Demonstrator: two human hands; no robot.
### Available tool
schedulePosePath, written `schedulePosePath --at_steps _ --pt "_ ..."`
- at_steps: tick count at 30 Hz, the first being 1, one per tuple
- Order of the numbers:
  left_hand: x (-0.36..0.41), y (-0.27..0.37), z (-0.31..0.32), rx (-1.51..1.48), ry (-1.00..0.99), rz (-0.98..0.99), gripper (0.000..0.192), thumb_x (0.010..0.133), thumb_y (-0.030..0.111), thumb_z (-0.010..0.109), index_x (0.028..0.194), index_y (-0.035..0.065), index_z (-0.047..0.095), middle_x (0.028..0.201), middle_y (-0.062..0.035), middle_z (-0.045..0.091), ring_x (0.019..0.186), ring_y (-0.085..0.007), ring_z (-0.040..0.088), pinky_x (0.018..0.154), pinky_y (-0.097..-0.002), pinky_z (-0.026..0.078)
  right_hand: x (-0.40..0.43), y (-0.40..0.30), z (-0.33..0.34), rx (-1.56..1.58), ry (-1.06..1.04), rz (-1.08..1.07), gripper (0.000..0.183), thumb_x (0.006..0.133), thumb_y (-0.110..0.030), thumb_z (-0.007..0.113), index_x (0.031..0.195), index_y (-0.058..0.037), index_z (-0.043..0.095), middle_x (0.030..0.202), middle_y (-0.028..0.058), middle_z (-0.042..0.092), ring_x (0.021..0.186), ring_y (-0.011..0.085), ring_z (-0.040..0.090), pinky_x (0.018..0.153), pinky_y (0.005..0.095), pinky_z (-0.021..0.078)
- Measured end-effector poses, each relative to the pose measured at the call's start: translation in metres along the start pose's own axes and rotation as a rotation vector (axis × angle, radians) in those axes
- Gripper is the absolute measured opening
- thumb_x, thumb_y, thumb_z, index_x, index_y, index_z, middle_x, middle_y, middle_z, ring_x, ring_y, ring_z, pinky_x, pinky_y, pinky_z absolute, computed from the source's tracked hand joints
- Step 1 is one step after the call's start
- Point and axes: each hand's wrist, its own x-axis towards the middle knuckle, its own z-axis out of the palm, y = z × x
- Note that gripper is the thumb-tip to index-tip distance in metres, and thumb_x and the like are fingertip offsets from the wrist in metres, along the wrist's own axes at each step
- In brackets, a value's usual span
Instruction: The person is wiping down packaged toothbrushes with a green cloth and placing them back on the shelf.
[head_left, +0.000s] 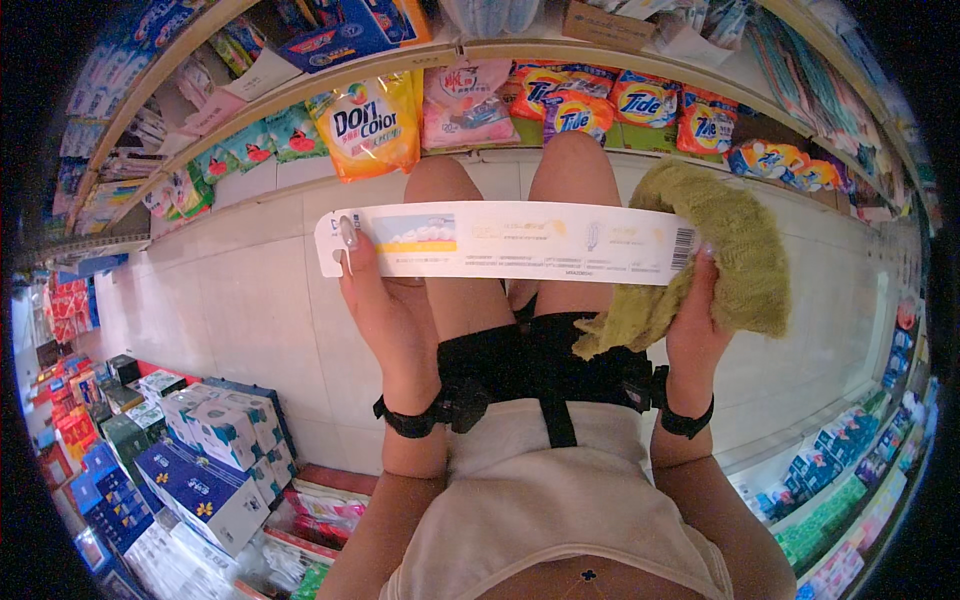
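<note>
Stretched out level across my knees is a long white printed paper band (517, 240), with a picture near its left part, a barcode at the right end and rows of small writing. My left hand (394, 315) pinches its notched left end, thumb on top. At the other end my right hand (697, 315) holds an olive-green towel (742, 247), bunched up with one part hanging toward my lap. The band's right end reaches to the right thumb and lies against the cloth; the fingers behind it are hidden.
Ahead, a low shelf holds a yellow Dori Color bag (367, 127), a pink detergent bag (465, 109) and several Tide bags (645, 99). Stacked boxes (202, 487) stand on the left behind me. Shelves of packaged goods (832, 450) run along the right. Pale floor tiles (247, 300) lie between.
</note>
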Motion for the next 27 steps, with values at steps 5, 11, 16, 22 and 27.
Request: schedulePosePath --at_steps 5,11,16,22,27 --pt "0.004 0.004 -0.002 0.032 0.022 0.024 0.028 0.082 0.023 0.045 0.103 0.0037 0.042 0.093 -0.0078 0.051 0.086 -0.0195 0.051 0.076 -0.0335 0.041 -0.007 0.009 -0.002 -0.307 -0.079 -0.15 0.026 0.082 -0.016 0.048 0.102 0.0 0.049 0.1 0.0087 0.052 0.091 0.0164 0.047 0.079 0.0291 0.0361" --pt "0.008 0.003 -0.006 0.079 0.033 0.049 0.028 0.082 0.022 0.044 0.102 0.0026 0.042 0.093 -0.0085 0.051 0.087 -0.019 0.05 0.077 -0.0335 0.04 -0.007 0.008 -0.002 -0.645 -0.197 -0.535 0.026 0.081 -0.011 0.046 0.105 -0.0013 0.048 0.105 0.0112 0.051 0.097 0.025 0.047 0.085 0.0332 0.0335" --pt "0.006 0.001 0.001 0.164 0.065 0.079 0.027 0.081 0.021 0.045 0.101 0.0024 0.042 0.091 -0.0084 0.05 0.085 -0.0196 0.051 0.075 -0.0313 0.042 0.002 0.009 -0.007 -0.315 -0.413 -0.176 0.028 0.077 -0.012 0.048 0.103 -0.0038 0.05 0.102 0.016 0.051 0.096 0.0254 0.048 0.084 0.031 0.035" --pt "-0.008 0.003 0.013 0.341 0.051 0.026 0.021 0.084 0.016 0.043 0.098 0.0011 0.041 0.083 -0.0064 0.05 0.07 -0.0141 0.051 0.054 -0.0264 0.044 0.023 0.015 0.016 0.197 -0.304 0.25 0.03 0.079 -0.019 0.051 0.104 -0.0021 0.049 0.103 0.0106 0.051 0.093 0.0176 0.048 0.08 0.0267 0.0362" --pt "-0.024 -0.001 0.013 0.54 -0.06 0.062 0.023 0.081 0.013 0.045 0.1 -0.0009 0.044 0.092 -0.0086 0.049 0.081 -0.0153 0.049 0.069 -0.0259 0.041 0.034 0.039 0.02 0.462 -0.28 0.413 0.032 0.08 -0.022 0.052 0.103 -0.0008 0.049 0.1 0.0053 0.052 0.091 0.0149 0.047 0.08 0.0264 0.0357"
